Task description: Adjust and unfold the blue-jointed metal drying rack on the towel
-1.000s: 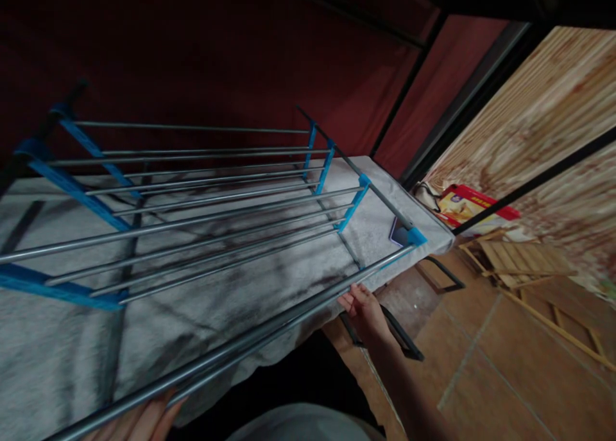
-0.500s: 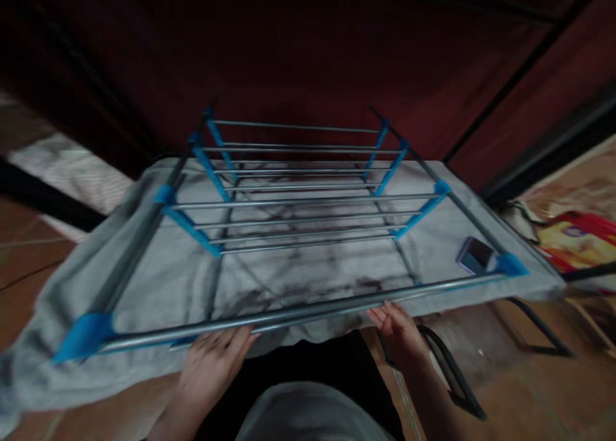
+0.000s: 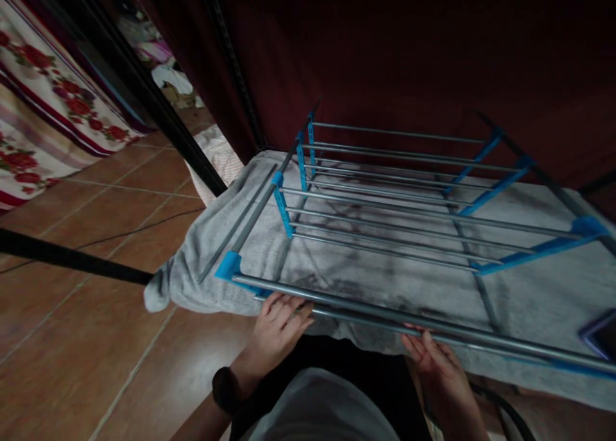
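Observation:
A rack of grey metal tubes with blue plastic brackets (image 3: 486,268) lies across a grey cloth (image 3: 206,268) in front of me. Along its near side run two tubes close together: an upper front bar (image 3: 346,305) and, just under it, a thinner lower tube (image 3: 356,317). My left hand (image 3: 282,322), with a dark band on its wrist, curls its fingers round the lower tube near the left blue corner piece (image 3: 228,266). Farther right, my right hand (image 3: 433,357) grips the same tube between thumb and fingers from below.
A loose-looking metal rod (image 3: 235,226) lies beside the rack's left side. At the right edge a phone (image 3: 599,335) rests on the cloth. Black frame poles (image 3: 158,113) stand at left above the tiled floor (image 3: 96,255), where a thin cable runs. Dark red fabric hangs behind.
The view has swung left, so the rack sits farther right in it. My left hand is now closer to the left corner piece. Both hands stay at the near bars.

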A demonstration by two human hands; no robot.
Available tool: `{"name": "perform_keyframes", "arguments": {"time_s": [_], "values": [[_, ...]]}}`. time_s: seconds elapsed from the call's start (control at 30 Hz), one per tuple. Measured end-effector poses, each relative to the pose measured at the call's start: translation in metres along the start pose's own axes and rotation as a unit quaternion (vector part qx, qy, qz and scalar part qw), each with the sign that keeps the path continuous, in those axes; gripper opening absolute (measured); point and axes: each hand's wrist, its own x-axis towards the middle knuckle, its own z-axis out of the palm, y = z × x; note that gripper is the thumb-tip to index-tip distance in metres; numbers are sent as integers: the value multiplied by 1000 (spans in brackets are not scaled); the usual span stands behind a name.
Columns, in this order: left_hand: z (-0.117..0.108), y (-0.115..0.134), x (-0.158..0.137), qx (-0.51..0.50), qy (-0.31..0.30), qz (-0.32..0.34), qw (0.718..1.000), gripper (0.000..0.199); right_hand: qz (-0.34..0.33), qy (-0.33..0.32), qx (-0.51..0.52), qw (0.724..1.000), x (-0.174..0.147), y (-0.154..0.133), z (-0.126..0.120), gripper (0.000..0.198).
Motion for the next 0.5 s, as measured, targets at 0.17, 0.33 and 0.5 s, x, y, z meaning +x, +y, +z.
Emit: {"name": "perform_keyframes", "arguments": {"time_s": [0.17,0.33,0.5], "values": [[-2,-19,-36,-58,180,-239,953,3,-6,-3,-6,1000,-1,-2,2,33],[11,-50,-32,-268,188,-541,775,34,-17,-16,-10,1000,-2,-1,2,33],[29,-65,-14,-353,117,-548,749,60,-27,-15,-27,999,-3,-1,2,30]]}}
